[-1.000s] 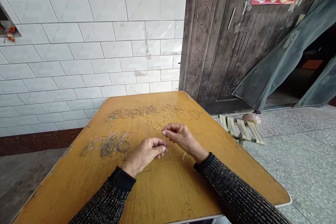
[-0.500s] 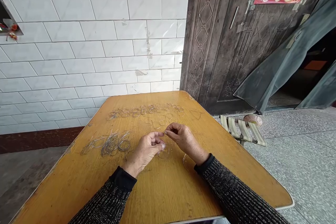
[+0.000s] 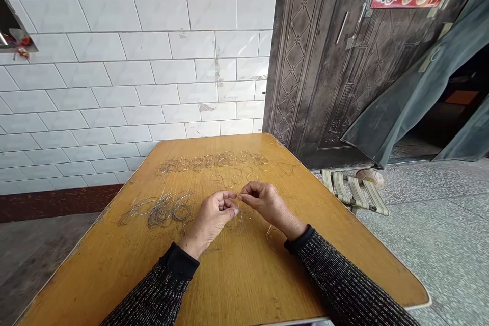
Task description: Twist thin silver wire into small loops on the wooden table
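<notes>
Over the middle of the wooden table, my left hand and my right hand meet almost fingertip to fingertip. My right thumb and forefinger are pinched on a thin wire, which hangs in a loop below the fingers. The left fingers are curled, thumb near the same wire, and seem to hold part of it; the exact grip is too small to make out. Left of my left hand lies a pile of loose grey wire coils. Another wire piece lies beside my right wrist.
A row of small wire rings runs across the far part of the table, with a few loose loops nearer. A bent wire lies at right. Beyond stand a tiled wall, a dark door and a striped folding stool.
My hands stay nearly in place, the right fingers shifting slightly left and down toward the left ones. The hanging wire loop has changed its angle. The view has tilted a little.
</notes>
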Demonstrator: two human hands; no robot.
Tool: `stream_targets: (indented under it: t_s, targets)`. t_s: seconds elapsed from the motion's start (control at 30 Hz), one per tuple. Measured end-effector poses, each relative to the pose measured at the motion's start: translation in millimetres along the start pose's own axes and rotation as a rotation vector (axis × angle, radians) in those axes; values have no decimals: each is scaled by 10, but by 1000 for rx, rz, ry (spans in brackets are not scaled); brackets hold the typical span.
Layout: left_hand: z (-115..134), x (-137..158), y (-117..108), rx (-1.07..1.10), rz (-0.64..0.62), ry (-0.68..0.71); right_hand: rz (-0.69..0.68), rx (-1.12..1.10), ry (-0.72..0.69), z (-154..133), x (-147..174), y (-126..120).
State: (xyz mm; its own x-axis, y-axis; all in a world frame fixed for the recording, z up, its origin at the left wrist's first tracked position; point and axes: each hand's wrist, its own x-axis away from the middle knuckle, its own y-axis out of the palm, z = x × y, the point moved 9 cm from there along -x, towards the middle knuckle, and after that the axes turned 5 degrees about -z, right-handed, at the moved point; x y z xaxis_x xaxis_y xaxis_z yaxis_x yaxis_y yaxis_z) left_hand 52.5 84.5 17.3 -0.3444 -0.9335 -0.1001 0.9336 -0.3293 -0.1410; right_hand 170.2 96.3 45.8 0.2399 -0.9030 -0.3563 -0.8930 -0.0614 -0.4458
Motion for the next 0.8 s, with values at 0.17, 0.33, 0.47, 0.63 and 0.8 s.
stream_targets:
  t_s: [0.17, 0.33, 0.47, 0.63, 0.8]
  targets:
    - [2, 9, -12, 6, 15, -8, -48, -175, 58, 63, -5, 36]
    - [-4, 8, -46, 27, 56, -12, -2, -270, 68, 57, 2, 0]
    - [-14, 0, -126, 44, 134, -9, 53, -243, 105, 101, 3, -81]
    - [-5, 15, -281, 154, 274, 35, -93, -259, 182, 126, 32, 85]
    - [3, 36, -346, 233, 341, 72, -277, -288, 150, 42, 89, 384]
